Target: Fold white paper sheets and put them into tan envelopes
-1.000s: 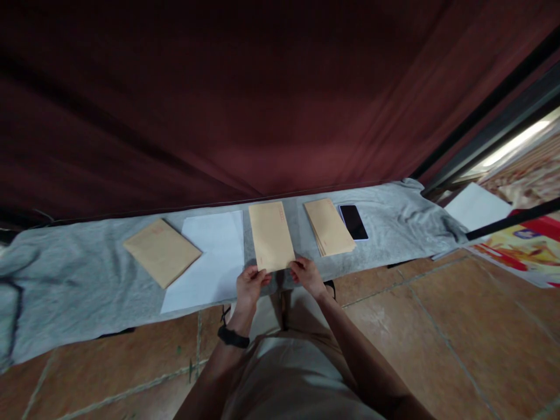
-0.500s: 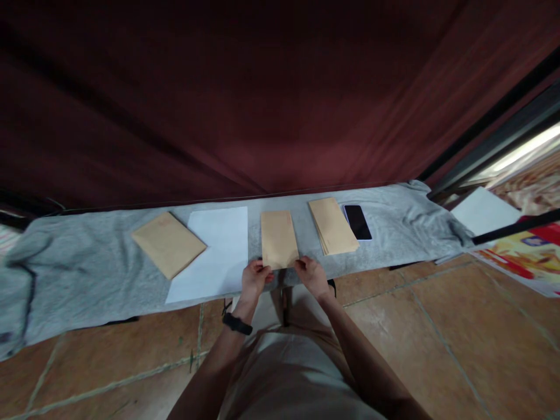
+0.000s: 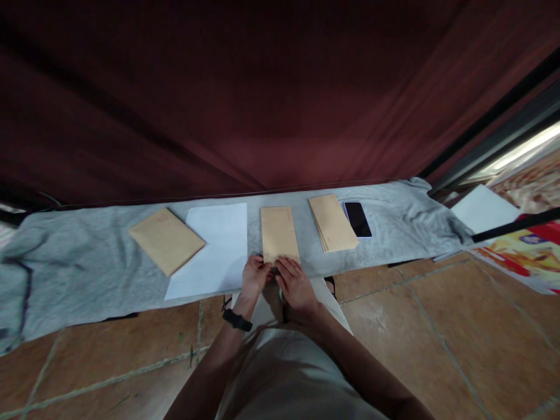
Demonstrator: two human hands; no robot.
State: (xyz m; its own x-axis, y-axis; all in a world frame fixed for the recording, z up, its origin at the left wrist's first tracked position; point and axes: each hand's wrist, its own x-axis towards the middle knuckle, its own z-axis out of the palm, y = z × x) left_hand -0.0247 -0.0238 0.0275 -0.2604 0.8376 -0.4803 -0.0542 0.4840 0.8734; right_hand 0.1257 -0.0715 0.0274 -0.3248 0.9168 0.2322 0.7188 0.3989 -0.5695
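Note:
A single tan envelope (image 3: 279, 233) lies flat on the grey cloth (image 3: 79, 268), straight ahead of me. My left hand (image 3: 255, 276) pinches its near left corner, fingers curled. My right hand (image 3: 296, 282) rests on its near edge with the fingers stretched flat. A white sheet of paper (image 3: 213, 248) lies just left of the envelope, touching my left hand's side.
A stack of tan envelopes (image 3: 332, 222) and a black phone (image 3: 357, 219) lie to the right. Another tan envelope pile (image 3: 167, 240) lies at the left. A dark red curtain (image 3: 262, 93) hangs behind. Tiled floor (image 3: 437, 326) is below; a white sheet (image 3: 481, 209) is far right.
The envelope, held up at its near edge a second ago, has come down flat on the cloth. My right hand has moved left and flattened onto its near edge.

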